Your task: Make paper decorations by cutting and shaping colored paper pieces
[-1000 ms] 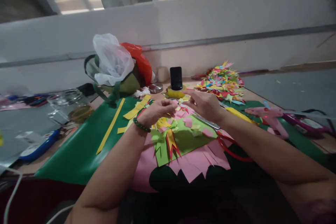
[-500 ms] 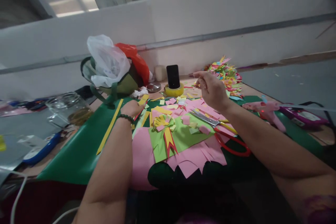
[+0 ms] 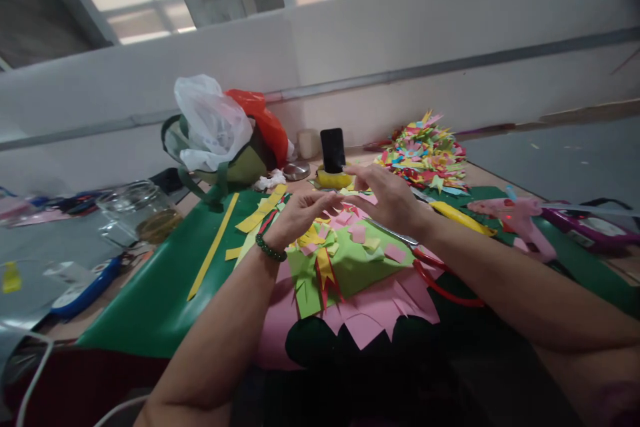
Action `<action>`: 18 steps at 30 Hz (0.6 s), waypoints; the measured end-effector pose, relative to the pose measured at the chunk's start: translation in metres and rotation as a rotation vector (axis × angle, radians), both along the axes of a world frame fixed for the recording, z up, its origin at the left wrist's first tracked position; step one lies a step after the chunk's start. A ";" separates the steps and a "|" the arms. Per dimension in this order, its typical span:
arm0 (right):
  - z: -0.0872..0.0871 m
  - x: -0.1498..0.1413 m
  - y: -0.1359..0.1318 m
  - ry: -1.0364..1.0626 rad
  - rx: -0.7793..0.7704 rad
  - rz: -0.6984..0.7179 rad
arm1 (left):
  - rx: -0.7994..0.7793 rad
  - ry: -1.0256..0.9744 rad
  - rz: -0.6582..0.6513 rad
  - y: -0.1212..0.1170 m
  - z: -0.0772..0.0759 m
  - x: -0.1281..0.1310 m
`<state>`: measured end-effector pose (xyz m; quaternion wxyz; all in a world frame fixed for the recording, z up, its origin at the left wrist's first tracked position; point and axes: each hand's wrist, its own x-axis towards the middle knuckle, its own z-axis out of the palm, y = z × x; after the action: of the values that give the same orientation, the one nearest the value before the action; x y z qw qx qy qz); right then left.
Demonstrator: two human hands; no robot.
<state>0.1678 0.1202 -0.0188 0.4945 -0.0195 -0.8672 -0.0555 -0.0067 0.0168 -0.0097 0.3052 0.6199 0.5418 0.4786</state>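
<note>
My left hand (image 3: pixel 303 215), with a green bead bracelet, has its fingertips pinched together above the paper scraps. Whatever lies between them is too small to make out. Facing it, my right hand (image 3: pixel 395 200) has its thumb and fingers apart, the thumb close to the left fingertips. Under the hands lies a light green paper sheet (image 3: pixel 367 267) on cut pink paper (image 3: pixel 363 327). A yellow paper flower (image 3: pixel 311 236) with a yellow-and-red ribbon tail (image 3: pixel 326 270) rests on the green sheet. Red-handled scissors (image 3: pixel 445 283) lie partly beneath my right forearm.
A pink glue gun (image 3: pixel 525 217) lies right. A colourful paper pile (image 3: pixel 430 153) stands back right. The phone (image 3: pixel 333 149) leans upright behind a yellow tape roll (image 3: pixel 333 179). Yellow strips (image 3: pixel 214 247) lie left on the green mat (image 3: pixel 150 293). A bag (image 3: pixel 245 163) and glass jar (image 3: pixel 133 203) stand left.
My left hand has moved right, away from the yellow strips at the left. My right hand has come left and lower, so the two hands now meet over the scraps.
</note>
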 end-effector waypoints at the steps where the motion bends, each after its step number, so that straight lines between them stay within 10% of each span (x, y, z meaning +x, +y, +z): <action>1: -0.001 -0.001 -0.002 -0.005 -0.008 0.003 | -0.015 -0.032 -0.022 -0.001 -0.001 0.003; 18: -0.012 -0.009 0.002 -0.188 -0.441 0.041 | -0.024 -0.084 -0.115 -0.003 0.002 0.007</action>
<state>0.1586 0.1225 -0.0306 0.3965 -0.1045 -0.9007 0.1438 0.0006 0.0135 -0.0079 0.3620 0.6256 0.4976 0.4796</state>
